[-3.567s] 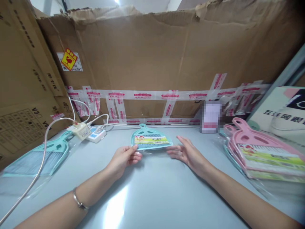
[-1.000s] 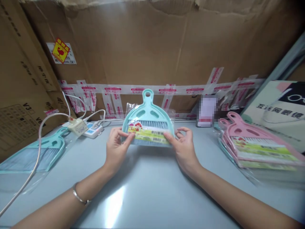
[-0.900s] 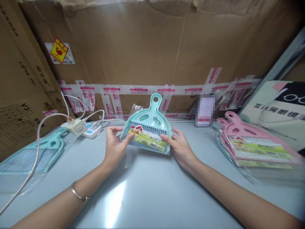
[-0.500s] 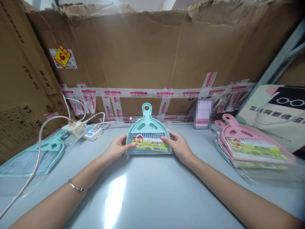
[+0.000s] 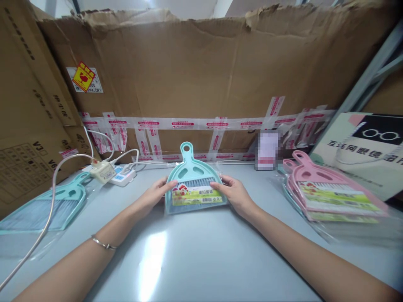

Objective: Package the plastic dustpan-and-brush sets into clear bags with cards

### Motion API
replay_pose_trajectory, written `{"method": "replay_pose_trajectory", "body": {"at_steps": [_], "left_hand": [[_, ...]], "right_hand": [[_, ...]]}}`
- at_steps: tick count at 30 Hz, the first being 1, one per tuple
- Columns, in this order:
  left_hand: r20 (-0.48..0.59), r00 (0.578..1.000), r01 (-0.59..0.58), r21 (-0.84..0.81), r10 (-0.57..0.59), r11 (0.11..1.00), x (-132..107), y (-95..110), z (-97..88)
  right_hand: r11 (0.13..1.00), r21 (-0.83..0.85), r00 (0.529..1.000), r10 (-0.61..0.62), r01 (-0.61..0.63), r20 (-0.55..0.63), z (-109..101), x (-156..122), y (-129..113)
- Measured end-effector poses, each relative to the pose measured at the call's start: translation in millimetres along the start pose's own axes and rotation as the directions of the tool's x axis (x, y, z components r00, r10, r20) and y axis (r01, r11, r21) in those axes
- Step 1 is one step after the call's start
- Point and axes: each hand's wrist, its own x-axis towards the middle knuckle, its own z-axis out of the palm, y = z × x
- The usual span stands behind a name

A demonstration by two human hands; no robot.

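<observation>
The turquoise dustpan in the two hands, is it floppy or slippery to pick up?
The turquoise dustpan is probably stiff, since its shape looks unbent between the left hand and right hand. Its shiny clear wrapper might feel slippery. Wide and flat, it likely won't roll.

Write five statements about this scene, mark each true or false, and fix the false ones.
1. The left hand and the right hand both hold the middle dustpan. True.

2. The bracelet is on the right forearm. False: the bracelet is on the left forearm.

3. A white cable crosses in front of the left-side dustpan. True.

4. The pink dustpans lie to the left of both hands. False: the pink dustpans lie to their right.

5. The middle dustpan's handle points toward the tall cardboard. True.
</observation>
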Motion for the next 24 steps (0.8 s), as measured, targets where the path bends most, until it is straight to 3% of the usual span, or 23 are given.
{"method": "replay_pose_trajectory", "body": {"at_steps": [2, 4, 6, 8, 9, 10, 12, 14, 15, 18, 20, 22, 24], "left_hand": [[-0.045, 0.999, -0.014, -0.084, 0.01, 0.996, 1, 0, 1.6], [-0.115, 0.991, -0.079, -0.095, 0.068, 0.992, 2, 0, 3.9], [-0.186, 0.972, -0.154, -0.059, 0.14, 0.986, 0, 2, 5.8], [-0.231, 0.953, -0.21, -0.024, 0.199, 0.977, -2, 5, 6.8], [-0.245, 0.945, -0.226, -0.019, 0.214, 0.974, -3, 6, 6.8], [-0.262, 0.939, -0.235, -0.026, 0.22, 0.972, -4, 7, 6.6], [-0.313, 0.927, -0.239, -0.076, 0.205, 0.968, -6, 9, 5.9], [-0.368, 0.917, -0.227, -0.169, 0.152, 0.959, -6, 11, 5.9], [-0.393, 0.912, -0.22, -0.22, 0.121, 0.95, -7, 12, 6.5], [-0.401, 0.913, -0.216, -0.316, 0.076, 0.924, -10, 14, 11.2], [-0.354, 0.931, -0.208, -0.322, 0.086, 0.924, -13, 14, 15.8], [-0.28, 0.955, -0.18, -0.297, 0.095, 0.938, -16, 13, 19.8], [-0.212, 0.973, -0.15, -0.257, 0.096, 0.955, -18, 10, 22.0]], "right_hand": [[0.995, -0.087, 0.999, -0.052, 0.052, 0.001, 2, -1, 0], [0.926, -0.301, 0.963, -0.259, 0.227, -0.069, 3, -4, -4], [0.709, -0.558, 0.832, -0.552, 0.431, -0.059, 2, -9, -9], [0.444, -0.685, 0.698, -0.704, 0.578, 0.133, 0, -14, -15], [0.349, -0.69, 0.661, -0.707, 0.634, 0.25, 0, -16, -18], [0.287, -0.675, 0.64, -0.681, 0.68, 0.356, -1, -18, -20], [0.252, -0.637, 0.633, -0.604, 0.728, 0.484, -1, -21, -22], [0.332, -0.625, 0.681, -0.559, 0.707, 0.474, 1, -23, -21], [0.42, -0.624, 0.736, -0.532, 0.659, 0.419, 3, -23, -20], [0.804, -0.468, 0.931, -0.324, 0.366, 0.171, 9, -21, -15], [0.971, -0.197, 0.988, -0.119, 0.137, 0.1, 14, -20, -11], [0.997, 0.067, 0.994, 0.029, -0.036, 0.108, 17, -19, -8], [0.959, 0.246, 0.986, 0.117, -0.143, 0.117, 19, -19, -6]]}}
